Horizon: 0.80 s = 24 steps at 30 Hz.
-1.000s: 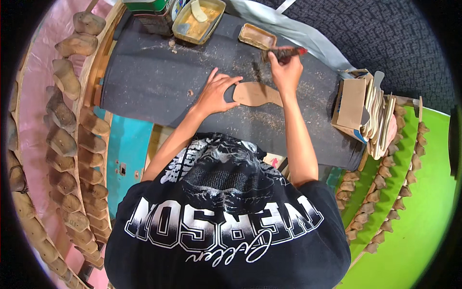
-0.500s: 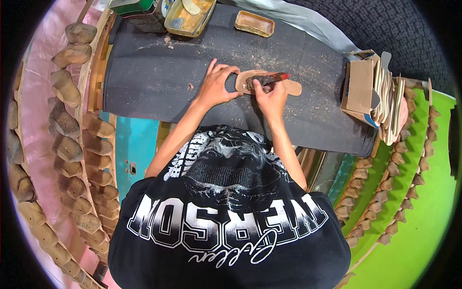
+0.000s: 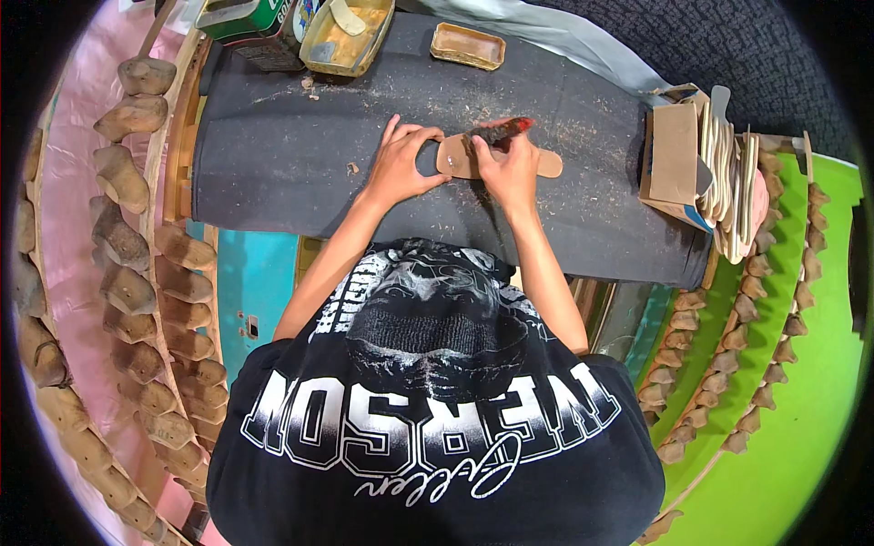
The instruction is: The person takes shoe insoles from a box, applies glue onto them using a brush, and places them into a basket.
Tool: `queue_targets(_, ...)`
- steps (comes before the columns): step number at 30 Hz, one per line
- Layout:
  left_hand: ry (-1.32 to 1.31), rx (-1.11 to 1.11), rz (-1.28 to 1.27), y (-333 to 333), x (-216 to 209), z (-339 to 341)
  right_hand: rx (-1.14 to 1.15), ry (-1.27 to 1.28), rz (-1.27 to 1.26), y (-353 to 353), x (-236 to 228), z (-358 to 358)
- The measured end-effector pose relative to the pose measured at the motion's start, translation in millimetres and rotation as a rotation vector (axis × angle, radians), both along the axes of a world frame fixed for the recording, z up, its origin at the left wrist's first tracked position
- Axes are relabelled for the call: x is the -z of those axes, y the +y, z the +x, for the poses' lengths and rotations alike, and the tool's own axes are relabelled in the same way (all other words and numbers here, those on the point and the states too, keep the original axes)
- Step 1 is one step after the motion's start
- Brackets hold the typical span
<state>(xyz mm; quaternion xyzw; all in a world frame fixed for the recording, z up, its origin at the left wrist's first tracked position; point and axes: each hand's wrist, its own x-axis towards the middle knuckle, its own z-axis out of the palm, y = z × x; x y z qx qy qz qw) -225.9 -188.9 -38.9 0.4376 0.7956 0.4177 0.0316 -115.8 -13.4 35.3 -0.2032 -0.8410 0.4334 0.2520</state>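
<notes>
Sole (image 3: 459, 160) partly behind a probable brush (image 3: 497, 134)

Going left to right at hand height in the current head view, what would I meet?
Wooden shoe lasts, left hand, right hand, cardboard box. The tan sole-shaped piece shows either side of the right hand, so I leave it out.

You have room for your right hand (image 3: 510, 177) over the shaving-strewn cloth (image 3: 596, 209) as far as the box (image 3: 671, 150); toward the far edge, the tray (image 3: 466, 62), tub (image 3: 330, 68) and can (image 3: 264, 45) stand in your way.
</notes>
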Motion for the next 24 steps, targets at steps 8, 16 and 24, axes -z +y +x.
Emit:
queue_targets(8,0.007,0.007,0.011,1,-2,1,-0.179,-0.054,0.137,11,13,-12)
queue_targets(16,-0.002,0.020,0.006,2,-3,0,0.094,-0.184,0.106,26,7,16)
queue_targets(24,0.012,0.020,-0.061,0,-6,3,0.277,0.025,-0.019,42,15,36)
